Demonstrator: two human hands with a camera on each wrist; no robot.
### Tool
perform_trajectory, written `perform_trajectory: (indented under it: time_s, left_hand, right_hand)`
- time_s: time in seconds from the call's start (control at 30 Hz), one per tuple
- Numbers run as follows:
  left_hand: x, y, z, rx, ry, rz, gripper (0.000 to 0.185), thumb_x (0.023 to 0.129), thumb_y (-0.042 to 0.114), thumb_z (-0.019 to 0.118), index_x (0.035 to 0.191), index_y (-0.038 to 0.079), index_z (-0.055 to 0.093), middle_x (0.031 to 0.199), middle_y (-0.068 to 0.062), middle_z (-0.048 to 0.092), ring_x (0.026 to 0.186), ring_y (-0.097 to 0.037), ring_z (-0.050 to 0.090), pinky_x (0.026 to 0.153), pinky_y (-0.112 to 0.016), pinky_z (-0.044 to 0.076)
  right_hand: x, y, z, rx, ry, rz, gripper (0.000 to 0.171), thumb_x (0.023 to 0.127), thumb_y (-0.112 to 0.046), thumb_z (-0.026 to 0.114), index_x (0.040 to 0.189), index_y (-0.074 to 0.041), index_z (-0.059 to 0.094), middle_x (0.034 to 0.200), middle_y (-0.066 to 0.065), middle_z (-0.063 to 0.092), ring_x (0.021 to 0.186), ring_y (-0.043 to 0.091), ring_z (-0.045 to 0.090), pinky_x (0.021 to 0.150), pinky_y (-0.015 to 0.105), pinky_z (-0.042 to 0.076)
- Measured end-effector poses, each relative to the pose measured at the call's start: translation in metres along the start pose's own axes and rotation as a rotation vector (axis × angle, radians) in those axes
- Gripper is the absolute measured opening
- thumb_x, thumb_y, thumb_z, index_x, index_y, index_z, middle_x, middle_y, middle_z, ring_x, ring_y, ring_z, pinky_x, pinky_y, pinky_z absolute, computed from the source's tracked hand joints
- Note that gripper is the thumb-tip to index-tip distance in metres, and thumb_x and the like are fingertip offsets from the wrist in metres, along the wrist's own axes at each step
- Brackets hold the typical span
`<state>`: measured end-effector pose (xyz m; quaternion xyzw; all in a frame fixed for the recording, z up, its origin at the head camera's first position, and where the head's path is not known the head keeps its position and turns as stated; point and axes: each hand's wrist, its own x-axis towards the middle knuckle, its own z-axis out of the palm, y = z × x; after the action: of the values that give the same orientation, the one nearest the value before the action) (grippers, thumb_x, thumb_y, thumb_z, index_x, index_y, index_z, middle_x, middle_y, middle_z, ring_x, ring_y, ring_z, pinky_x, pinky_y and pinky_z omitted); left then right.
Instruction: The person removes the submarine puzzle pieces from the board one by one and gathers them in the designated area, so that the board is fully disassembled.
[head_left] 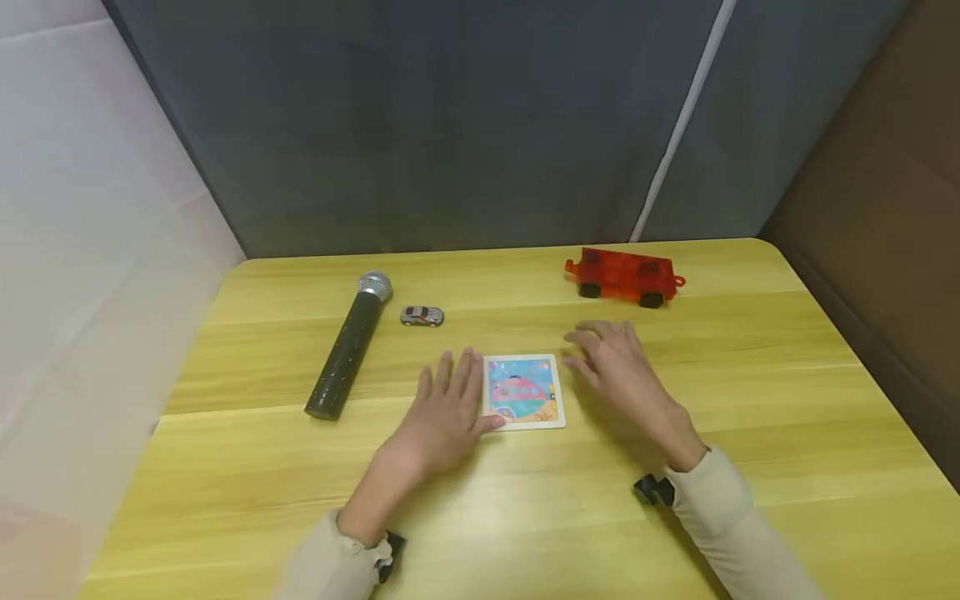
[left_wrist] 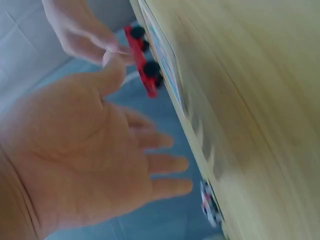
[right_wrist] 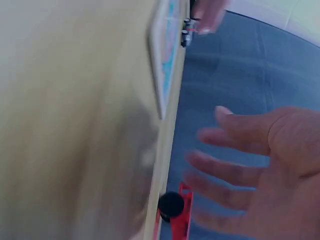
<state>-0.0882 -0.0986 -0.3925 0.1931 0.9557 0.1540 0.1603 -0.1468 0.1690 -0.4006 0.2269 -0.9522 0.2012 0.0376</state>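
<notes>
A square picture board (head_left: pixel 523 392) with a white border and a pink submarine on blue lies flat on the table. My left hand (head_left: pixel 442 417) is at its left edge, fingers extended, the thumb tip overlapping the lower left corner in the head view. The left wrist view shows that palm (left_wrist: pixel 85 155) held above the tabletop with nothing in it. To the board's right, my right hand (head_left: pixel 622 375) hovers with loosely bent fingers, apart from the board. Seen from the right wrist, its fingers (right_wrist: pixel 225 172) are spread and hold nothing.
Behind my right hand stands a red translucent toy wagon (head_left: pixel 626 275) with black wheels. A small silver toy car (head_left: pixel 422 316) sits beyond my left hand. Farther left lies a black speckled microphone (head_left: pixel 348 350). A grey partition (head_left: pixel 450 125) rises behind the yellow wood-grain table (head_left: pixel 540 533).
</notes>
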Motion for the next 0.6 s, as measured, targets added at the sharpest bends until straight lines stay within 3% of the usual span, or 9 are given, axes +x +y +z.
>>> perform_trajectory:
  time_s: [0.07,0.13,0.3,0.43,0.6]
  left_hand:
    - [0.003,0.013,0.002,-0.006,-0.046,0.056,0.082,0.116,0.045,0.052,0.174,-0.001,0.018,0.183,-0.025,0.006,0.169,-0.049,0.003,0.135,-0.067,0.008]
    - [0.007,0.023,0.005,0.005,-0.084,0.1,0.077,0.115,0.044,0.053,0.174,0.004,0.024,0.183,-0.023,0.009,0.17,-0.047,0.006,0.136,-0.066,0.012]
    - [0.015,0.038,0.013,0.111,-0.119,0.115,0.069,0.115,0.047,0.053,0.174,0.018,0.035,0.184,-0.019,0.014,0.171,-0.044,0.009,0.136,-0.064,0.018]
    - [0.015,0.039,0.016,0.181,-0.098,0.092,0.067,0.113,0.048,0.055,0.173,0.023,0.037,0.184,-0.016,0.017,0.171,-0.041,0.011,0.135,-0.063,0.024]
    - [0.015,0.036,0.016,0.169,-0.093,0.089,0.066,0.114,0.045,0.055,0.174,0.024,0.036,0.184,-0.015,0.016,0.171,-0.04,0.012,0.134,-0.062,0.027]
  right_hand:
    - [0.005,0.001,-0.001,0.017,-0.047,-0.013,0.022,0.103,-0.011,0.076,0.121,0.002,0.08,0.121,0.02,0.078,0.118,0.04,0.072,0.107,0.062,0.057]
    - [0.013,0.001,-0.002,0.044,-0.139,-0.026,0.015,0.104,-0.006,0.075,0.113,0.001,0.083,0.109,0.014,0.081,0.105,0.033,0.075,0.094,0.051,0.063]
    - [0.03,-0.003,-0.002,0.017,-0.311,-0.007,0.016,0.105,-0.001,0.071,0.111,-0.004,0.086,0.114,0.011,0.083,0.107,0.027,0.076,0.088,0.043,0.064]
    - [0.034,-0.007,0.0,0.019,-0.31,-0.001,0.022,0.102,0.006,0.067,0.106,-0.003,0.087,0.111,0.012,0.082,0.097,0.022,0.071,0.076,0.035,0.059]
    - [0.035,-0.008,0.004,0.037,-0.27,-0.034,0.014,0.104,0.001,0.07,0.103,0.0,0.084,0.105,0.013,0.08,0.098,0.027,0.073,0.082,0.039,0.064]
